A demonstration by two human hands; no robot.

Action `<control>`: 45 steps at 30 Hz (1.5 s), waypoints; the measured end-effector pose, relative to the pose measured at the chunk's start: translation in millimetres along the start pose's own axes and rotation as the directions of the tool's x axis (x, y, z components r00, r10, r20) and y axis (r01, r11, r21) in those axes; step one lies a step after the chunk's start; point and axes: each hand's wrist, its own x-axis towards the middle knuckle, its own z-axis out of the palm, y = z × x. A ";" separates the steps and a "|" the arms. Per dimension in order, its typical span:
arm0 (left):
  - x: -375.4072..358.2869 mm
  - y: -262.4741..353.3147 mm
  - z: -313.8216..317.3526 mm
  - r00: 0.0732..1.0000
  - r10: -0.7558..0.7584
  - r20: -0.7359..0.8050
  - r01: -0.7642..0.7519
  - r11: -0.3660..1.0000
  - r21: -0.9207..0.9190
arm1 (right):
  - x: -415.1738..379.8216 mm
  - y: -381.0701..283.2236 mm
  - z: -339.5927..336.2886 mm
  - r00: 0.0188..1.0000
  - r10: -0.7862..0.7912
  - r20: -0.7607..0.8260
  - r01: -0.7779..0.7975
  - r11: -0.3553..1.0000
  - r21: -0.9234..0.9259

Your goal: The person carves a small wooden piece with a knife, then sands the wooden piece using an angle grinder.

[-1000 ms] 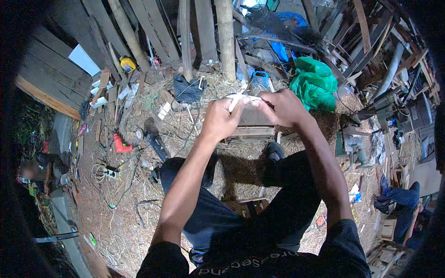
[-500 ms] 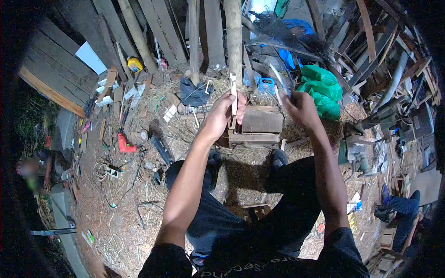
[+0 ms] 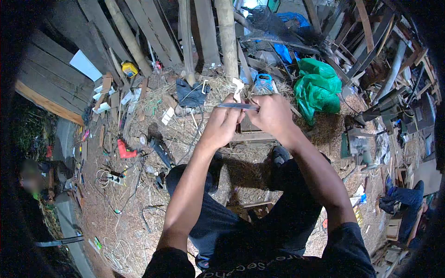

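My left hand (image 3: pixel 221 124) is closed round a pale, narrow piece of wood (image 3: pixel 238 88), whose upper end looks carved and sticks up past the fingers. In my right hand (image 3: pixel 273 113), closed as well, is a knife (image 3: pixel 235 106). Its blade points left and lies across the wood, right by the left fingers. The knife's handle is hidden inside the right fist. Below both hands stands a wooden block (image 3: pixel 252 137), partly covered by them.
A green plastic bag (image 3: pixel 319 88) lies to the right. Leftward on the straw-covered ground are a red power tool (image 3: pixel 126 149), an angle grinder (image 3: pixel 161 152) and cords. Planks (image 3: pixel 153 32) lean at the back. Other people are at the far left and far right edges.
My right hand has swung left and brought the knife from beside the green bag onto the wood. The left hand still holds the wood.
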 end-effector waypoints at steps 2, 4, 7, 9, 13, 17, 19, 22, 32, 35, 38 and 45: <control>-0.2 -1.1 -0.5 0.999 0.051 0.006 -0.051 0.994 0.093 | 1.8 5.3 7.3 0.999 -0.041 -0.036 0.040 0.999 -0.009; -2.7 -2.4 0.7 0.998 0.052 -0.017 -0.049 0.987 0.151 | 4.2 5.8 10.3 0.998 -0.054 -0.044 0.053 0.998 -0.024; -5.0 -1.8 2.5 0.998 0.059 -0.026 -0.053 0.983 0.176 | 5.5 1.5 9.2 0.997 -0.069 -0.041 0.068 0.997 -0.040; -6.7 1.0 3.4 0.997 0.073 -0.026 -0.067 0.983 0.170 | 5.6 -1.4 4.7 0.997 -0.077 -0.023 0.076 0.996 -0.049; -8.4 -0.4 3.7 0.991 0.132 -0.034 -0.121 0.967 0.224 | 7.0 -3.5 2.6 0.997 -0.074 0.010 0.074 0.996 -0.052; -9.0 -1.6 8.7 0.979 0.198 -0.053 -0.167 0.921 0.351 | 10.3 0.1 7.4 0.997 0.048 0.061 -0.045 0.997 -0.058; -11.3 0.3 14.1 0.978 0.189 -0.091 -0.142 0.914 0.379 | 16.6 15.5 15.3 0.999 0.034 0.002 -0.034 0.998 -0.062; -15.2 -2.5 24.6 0.980 0.079 -0.183 -0.042 0.980 0.196 | 16.6 21.4 9.1 1.000 -0.027 0.013 0.028 0.996 -0.086; -6.0 -7.9 20.3 0.982 0.124 -0.144 -0.078 0.954 0.291 | 9.8 5.2 8.1 1.000 -0.026 -0.014 0.025 0.996 -0.081; -4.5 -15.2 22.9 0.974 0.146 -0.172 -0.086 0.945 0.314 | 13.4 5.1 4.1 0.997 -0.017 0.075 0.021 0.998 -0.059; -6.3 -11.3 24.9 0.968 0.156 -0.196 -0.077 0.930 0.359 | 16.5 7.8 4.9 0.999 0.018 0.038 -0.016 0.999 -0.046; -15.7 -1.3 37.0 0.981 0.053 -0.188 -0.022 0.987 0.160 | 22.6 30.3 4.7 0.994 -0.106 0.006 0.106 0.992 -0.068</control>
